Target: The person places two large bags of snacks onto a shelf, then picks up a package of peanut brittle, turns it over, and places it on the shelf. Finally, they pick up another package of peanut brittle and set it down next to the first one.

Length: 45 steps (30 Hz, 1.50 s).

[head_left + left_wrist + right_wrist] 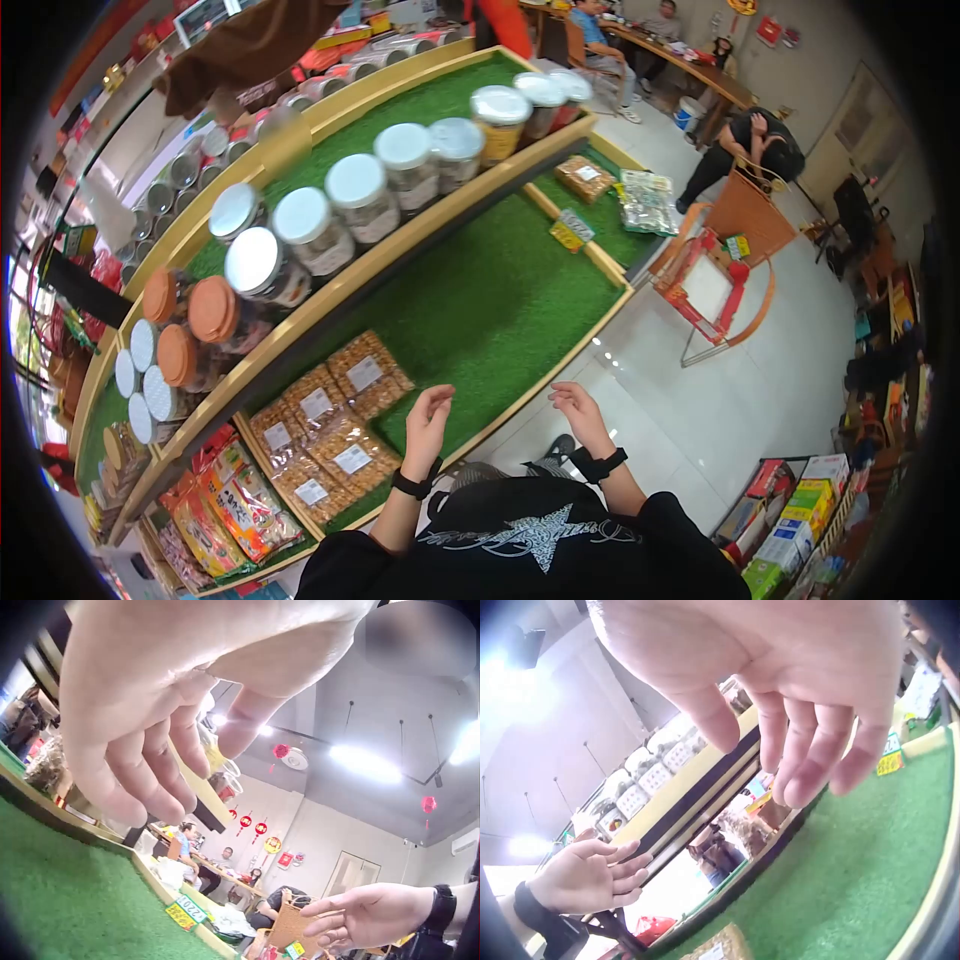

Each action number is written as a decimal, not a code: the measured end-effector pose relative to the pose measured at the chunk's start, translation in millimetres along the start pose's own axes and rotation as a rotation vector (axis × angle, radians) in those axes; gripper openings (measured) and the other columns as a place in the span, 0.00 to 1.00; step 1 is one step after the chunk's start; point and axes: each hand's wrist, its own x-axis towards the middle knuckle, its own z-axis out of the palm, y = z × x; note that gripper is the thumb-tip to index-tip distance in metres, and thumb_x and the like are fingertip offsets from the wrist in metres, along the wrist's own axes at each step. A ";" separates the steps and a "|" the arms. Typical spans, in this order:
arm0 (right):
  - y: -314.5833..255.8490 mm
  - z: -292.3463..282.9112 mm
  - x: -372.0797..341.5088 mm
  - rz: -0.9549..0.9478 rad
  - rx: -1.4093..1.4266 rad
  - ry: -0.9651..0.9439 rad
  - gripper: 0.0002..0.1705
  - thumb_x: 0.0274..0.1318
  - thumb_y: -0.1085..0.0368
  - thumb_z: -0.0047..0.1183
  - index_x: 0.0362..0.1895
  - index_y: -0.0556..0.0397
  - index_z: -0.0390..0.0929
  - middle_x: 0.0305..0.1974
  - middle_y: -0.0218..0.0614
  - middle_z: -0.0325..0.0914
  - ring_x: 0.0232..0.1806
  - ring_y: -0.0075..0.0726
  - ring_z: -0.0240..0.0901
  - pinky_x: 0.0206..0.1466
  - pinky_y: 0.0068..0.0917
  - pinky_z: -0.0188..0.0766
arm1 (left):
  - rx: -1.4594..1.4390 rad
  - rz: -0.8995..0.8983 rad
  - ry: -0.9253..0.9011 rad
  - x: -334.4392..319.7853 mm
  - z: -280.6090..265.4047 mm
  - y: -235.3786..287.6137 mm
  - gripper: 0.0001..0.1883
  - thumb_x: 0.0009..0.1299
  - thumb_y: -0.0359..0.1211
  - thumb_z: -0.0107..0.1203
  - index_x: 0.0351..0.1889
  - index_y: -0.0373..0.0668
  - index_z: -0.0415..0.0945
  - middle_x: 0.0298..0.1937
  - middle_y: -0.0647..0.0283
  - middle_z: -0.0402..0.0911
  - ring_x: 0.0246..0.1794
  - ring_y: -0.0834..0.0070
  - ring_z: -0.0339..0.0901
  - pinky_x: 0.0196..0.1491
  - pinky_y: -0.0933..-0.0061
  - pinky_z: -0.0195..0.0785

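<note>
My left hand (428, 428) hovers by the front edge of a shelf lined with green turf (480, 300), its fingers loosely bent and holding nothing. Just left of it lie several clear packs of brown, nut-like snack (352, 458) with white labels, set in rows. My right hand (583, 415) is raised past the shelf's front rim, palm turned inward, with nothing in it. In the left wrist view the left hand (150, 727) shows relaxed fingers. The right wrist view shows the right hand (810, 697) with fingers hanging loosely apart.
Above the turf runs a ledge with lidded jars (362, 195), some orange-topped (215, 310). Colourful bags (240, 500) fill the lower left. A price tag (572, 230) stands on the wooden divider. Right of the shelf are a wicker chair (755, 215), a bent-over person (755, 145) and boxes (800, 515).
</note>
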 end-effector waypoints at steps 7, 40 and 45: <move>2.4 -136.9 -33.0 0.041 -0.046 0.190 0.12 0.53 0.69 0.45 0.43 0.58 0.70 0.34 0.36 0.75 0.37 0.24 0.69 0.41 0.19 0.65 | -0.026 0.004 -0.108 -11.4 142.5 15.1 0.11 0.63 0.25 0.45 0.43 0.35 0.70 0.43 0.60 0.76 0.44 0.76 0.72 0.48 0.77 0.63; -25.7 -342.9 62.0 -0.011 0.032 0.453 0.11 0.54 0.69 0.44 0.41 0.60 0.71 0.34 0.35 0.74 0.37 0.26 0.69 0.42 0.21 0.65 | 0.288 0.360 -0.594 146.4 397.6 60.7 0.19 0.59 0.29 0.49 0.50 0.39 0.66 0.45 0.54 0.70 0.45 0.64 0.69 0.48 0.70 0.62; -42.1 -355.1 122.1 -0.062 -0.001 0.434 0.12 0.54 0.69 0.43 0.42 0.61 0.70 0.36 0.37 0.74 0.40 0.29 0.70 0.42 0.22 0.65 | 0.276 0.348 -0.555 198.7 407.5 70.2 0.19 0.59 0.28 0.49 0.50 0.38 0.66 0.45 0.56 0.70 0.45 0.66 0.69 0.49 0.70 0.61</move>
